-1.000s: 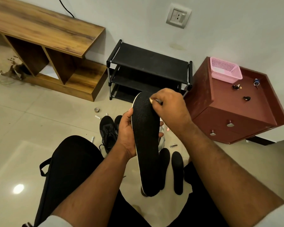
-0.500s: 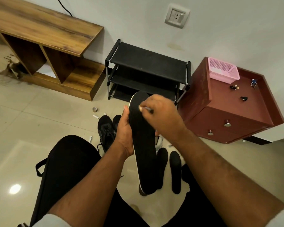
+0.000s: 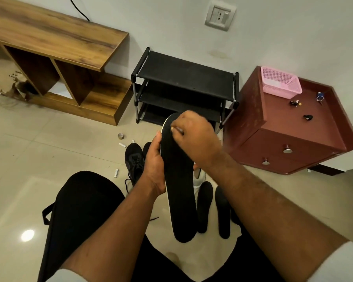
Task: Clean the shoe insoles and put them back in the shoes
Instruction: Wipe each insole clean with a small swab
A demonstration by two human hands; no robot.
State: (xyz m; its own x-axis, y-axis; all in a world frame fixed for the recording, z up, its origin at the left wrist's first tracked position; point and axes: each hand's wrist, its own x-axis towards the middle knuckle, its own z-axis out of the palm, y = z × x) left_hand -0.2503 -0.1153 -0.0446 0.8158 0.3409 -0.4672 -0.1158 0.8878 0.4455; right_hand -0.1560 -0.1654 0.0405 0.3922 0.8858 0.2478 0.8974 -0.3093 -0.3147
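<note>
Presently, item one: long black foam shoe insole with pale edge (image 3: pixel 179 192), held upright between the knees, toe end uppermost. Left hand (image 3: pixel 154 167) grips its left edge near the middle, thumb and fingers curled round it. Right hand (image 3: pixel 194 139) sits against the toe end, fingertips bunched and pinching a small pale thing (image 3: pixel 176 129), too small to identify, pressed to the insole face

Item two: two further black insoles (image 3: pixel 205 206) lying flat on the beige tiled floor (image 3: pixel 49 151), just beside each other, below the held one

Item three: black lace-up trainers (image 3: pixel 134 161) on the floor left of the hands; a white shoe (image 3: pixel 198 178) mostly hidden behind the held insole

Item four: black three-tier shoe rack (image 3: pixel 183 86); maroon drawer cabinet (image 3: pixel 293 135)

Risks, as judged: the single mid-edge grip may let the flexible insole bend or twist under rubbing pressure, so the toe area cleans unevenly; the insole could slip onto the floor and pick up dirt; with similar black insoles about, one might return to the wrong shoe
</note>
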